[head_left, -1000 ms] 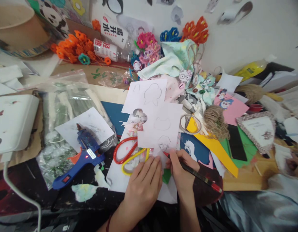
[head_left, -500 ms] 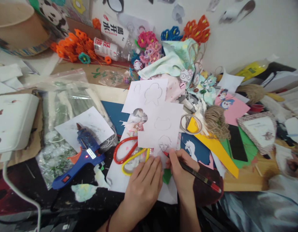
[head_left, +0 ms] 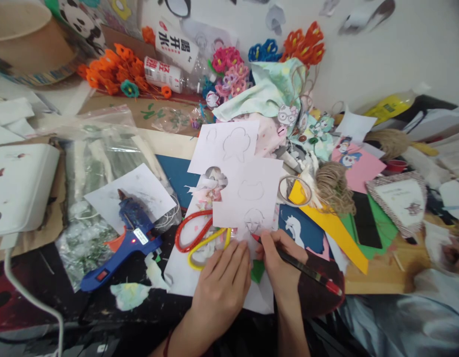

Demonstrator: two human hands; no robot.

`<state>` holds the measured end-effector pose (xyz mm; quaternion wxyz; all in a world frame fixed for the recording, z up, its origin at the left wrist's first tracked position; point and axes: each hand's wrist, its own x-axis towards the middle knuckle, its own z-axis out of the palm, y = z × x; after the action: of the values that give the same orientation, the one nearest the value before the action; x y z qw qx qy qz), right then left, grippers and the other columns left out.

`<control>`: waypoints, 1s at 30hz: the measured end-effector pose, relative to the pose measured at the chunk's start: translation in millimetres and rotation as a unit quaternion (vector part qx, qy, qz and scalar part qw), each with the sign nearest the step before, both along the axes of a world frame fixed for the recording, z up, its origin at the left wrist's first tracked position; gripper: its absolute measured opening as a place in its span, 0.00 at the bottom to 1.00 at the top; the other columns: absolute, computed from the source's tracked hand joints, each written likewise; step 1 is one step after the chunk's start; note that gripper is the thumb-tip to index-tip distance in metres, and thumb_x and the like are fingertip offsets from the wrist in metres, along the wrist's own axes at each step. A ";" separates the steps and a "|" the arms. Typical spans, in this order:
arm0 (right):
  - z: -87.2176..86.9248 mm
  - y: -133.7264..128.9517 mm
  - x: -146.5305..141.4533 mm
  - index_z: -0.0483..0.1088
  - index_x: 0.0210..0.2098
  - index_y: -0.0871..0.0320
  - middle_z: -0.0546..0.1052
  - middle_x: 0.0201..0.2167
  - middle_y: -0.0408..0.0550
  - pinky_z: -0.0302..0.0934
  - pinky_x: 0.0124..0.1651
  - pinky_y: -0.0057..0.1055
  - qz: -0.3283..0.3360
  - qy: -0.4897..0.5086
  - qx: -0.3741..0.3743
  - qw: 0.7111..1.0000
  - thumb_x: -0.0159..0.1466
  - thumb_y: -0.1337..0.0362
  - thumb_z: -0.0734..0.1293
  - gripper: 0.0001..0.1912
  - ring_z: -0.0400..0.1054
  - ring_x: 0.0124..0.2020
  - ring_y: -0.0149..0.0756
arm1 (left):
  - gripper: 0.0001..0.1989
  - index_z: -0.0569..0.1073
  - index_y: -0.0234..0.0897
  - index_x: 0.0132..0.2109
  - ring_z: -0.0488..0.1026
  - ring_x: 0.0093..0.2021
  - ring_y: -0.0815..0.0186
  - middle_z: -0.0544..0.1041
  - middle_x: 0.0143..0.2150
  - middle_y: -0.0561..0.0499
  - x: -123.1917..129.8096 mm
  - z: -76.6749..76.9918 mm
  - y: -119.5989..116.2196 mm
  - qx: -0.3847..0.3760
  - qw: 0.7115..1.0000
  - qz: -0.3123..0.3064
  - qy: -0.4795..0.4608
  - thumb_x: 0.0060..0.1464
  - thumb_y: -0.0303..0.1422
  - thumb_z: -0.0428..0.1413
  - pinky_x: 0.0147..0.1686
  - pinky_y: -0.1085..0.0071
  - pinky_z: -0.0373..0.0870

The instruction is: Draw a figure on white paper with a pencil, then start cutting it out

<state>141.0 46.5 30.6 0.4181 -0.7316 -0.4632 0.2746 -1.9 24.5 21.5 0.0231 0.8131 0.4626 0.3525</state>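
Observation:
My right hand is closed round a dark pencil with red ends. Its tip touches the white paper beside a small sketched face. Higher on the same sheet are faint outlines, among them a cloud-like shape. My left hand lies flat on the sheet's lower edge, fingers stretched out and holding nothing. Just left of it are scissors with one red and one yellow handle loop; their blades are hidden under the paper.
A blue glue gun with a lit red light rests at left near a white power box. Twine, a tape roll and a phone lie at right. Another person's hand shows at the right edge.
The pencil and both hands stay almost in place. A few more lines seem to show at the lower part of the sketched face.

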 end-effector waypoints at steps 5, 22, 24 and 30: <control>0.4 0.0 0.5 0.68 0.21 0.56 0.71 0.15 0.38 0.58 0.23 0.26 -0.007 0.005 -0.004 1.000 0.68 0.55 0.68 0.20 0.64 0.17 0.29 | 0.12 0.77 0.27 0.52 0.77 0.55 0.59 0.81 0.54 0.45 -0.6 1.1 0.7 0.001 1.000 0.000 0.003 0.64 0.24 0.54 0.56 0.62 0.65; 1.0 -0.4 -0.1 0.68 0.21 0.56 0.71 0.16 0.38 0.58 0.24 0.27 -0.011 0.013 0.009 1.000 0.67 0.56 0.68 0.20 0.64 0.17 0.29 | 0.12 0.77 0.27 0.52 0.77 0.56 0.59 0.81 0.54 0.45 -0.6 0.5 -0.1 -0.001 1.000 0.002 0.004 0.65 0.24 0.54 0.57 0.62 0.64; 1.3 -0.1 -0.1 0.67 0.21 0.56 0.71 0.16 0.38 0.59 0.25 0.27 0.001 0.005 0.007 1.000 0.67 0.56 0.68 0.20 0.65 0.18 0.29 | 0.13 0.77 0.27 0.53 0.77 0.56 0.59 0.81 0.54 0.45 -0.6 0.6 -0.1 -0.002 1.000 0.000 0.008 0.65 0.24 0.54 0.57 0.62 0.64; 1.0 -0.2 -1.5 0.67 0.21 0.56 0.70 0.15 0.37 0.56 0.23 0.27 -0.038 0.017 0.016 0.999 0.67 0.57 0.68 0.19 0.63 0.17 0.29 | 0.12 0.77 0.27 0.52 0.76 0.57 0.59 0.80 0.55 0.45 -0.9 0.1 -0.6 -0.002 1.000 -0.003 0.005 0.64 0.24 0.55 0.58 0.62 0.63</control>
<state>139.4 46.4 31.7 0.4477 -0.7370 -0.4322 0.2639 -2.8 23.8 21.6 0.0233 0.8160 0.4614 0.3475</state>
